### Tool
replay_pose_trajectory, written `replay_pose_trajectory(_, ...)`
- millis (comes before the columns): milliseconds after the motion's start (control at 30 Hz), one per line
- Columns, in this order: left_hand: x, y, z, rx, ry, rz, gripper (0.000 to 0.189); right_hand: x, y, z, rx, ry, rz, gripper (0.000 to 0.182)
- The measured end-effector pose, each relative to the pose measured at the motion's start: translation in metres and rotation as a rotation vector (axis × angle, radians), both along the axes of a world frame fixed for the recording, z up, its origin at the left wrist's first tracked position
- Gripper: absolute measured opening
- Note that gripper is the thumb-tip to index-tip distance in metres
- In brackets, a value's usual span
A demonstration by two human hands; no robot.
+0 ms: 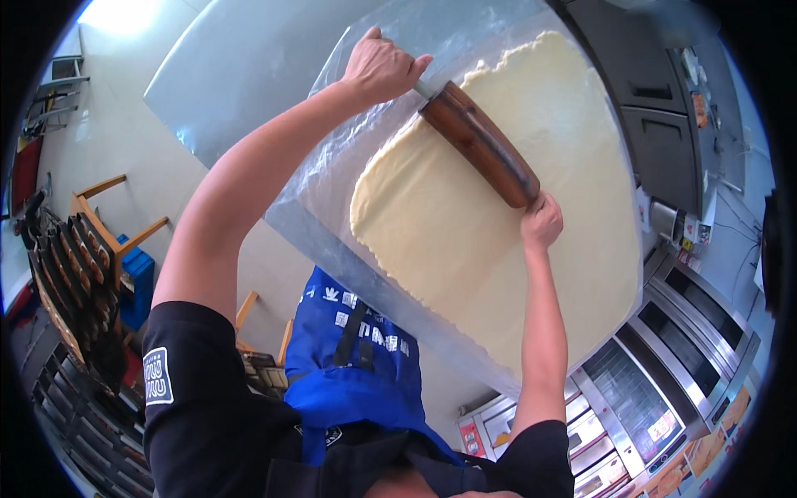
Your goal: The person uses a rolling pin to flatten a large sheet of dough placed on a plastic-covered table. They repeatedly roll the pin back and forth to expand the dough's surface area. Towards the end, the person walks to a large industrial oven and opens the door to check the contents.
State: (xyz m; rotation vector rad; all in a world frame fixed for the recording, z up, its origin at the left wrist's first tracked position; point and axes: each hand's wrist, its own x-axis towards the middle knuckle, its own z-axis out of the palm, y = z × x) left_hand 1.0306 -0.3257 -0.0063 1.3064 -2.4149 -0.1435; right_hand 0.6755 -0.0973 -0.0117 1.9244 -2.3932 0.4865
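A large sheet of pale yellow dough (454,261) lies flat on a clear plastic sheet (330,205), its edges ragged along the far and near sides. Across its upper part rests a dark brown wooden rolling pin (482,146), set at a slant. My left hand (383,65) grips the pin's upper handle, beyond the dough's edge and over the plastic. At the lower end, my right hand (543,221) is closed around the other handle, above the dough; that handle is hidden by my fingers.
The worktable (230,81) extends to the upper left. Glass-fronted ovens (635,398) stand at lower right, dark cabinets (654,143) at upper right. On the left are stacked dark baking pans (71,267), a wooden stool (115,218) and a blue crate (137,280).
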Motion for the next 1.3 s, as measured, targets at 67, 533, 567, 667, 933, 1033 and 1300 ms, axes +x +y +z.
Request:
replay_pose_trajectory(67,0.012,0.016,-0.015,0.014,-0.037,0.01,0.055,0.025,0.027,-0.007,-0.035,-0.009,-0.015,0.024)
replay_pose_trajectory(533,0.116,0.1,0.021,-0.008,-0.092,-0.081,0.05,0.112,0.135,-0.008,0.053,-0.094,-0.063,0.032)
replay_pose_trajectory(567,0.095,0.079,0.025,-0.052,-0.108,-0.059,0.053,0.094,0.119,-0.013,0.061,-0.022,-0.113,0.028)
replay_pose_trajectory(667,0.064,0.053,0.007,-0.056,-0.024,0.0,0.052,0.062,0.063,-0.009,-0.057,-0.022,-0.071,0.021)
replay_pose_trajectory(933,0.144,0.172,-0.018,0.107,0.021,0.094,0.044,0.145,0.164,-0.006,-0.007,-0.088,-0.033,0.022)
replay_pose_trajectory(1033,0.17,0.208,-0.006,0.068,-0.037,0.141,0.043,0.144,0.165,0.001,0.065,-0.153,0.165,0.032)
replay_pose_trajectory(1300,0.012,0.429,0.045,0.572,0.049,0.471,0.048,-0.027,0.017,0.039,0.074,0.018,0.642,0.039)
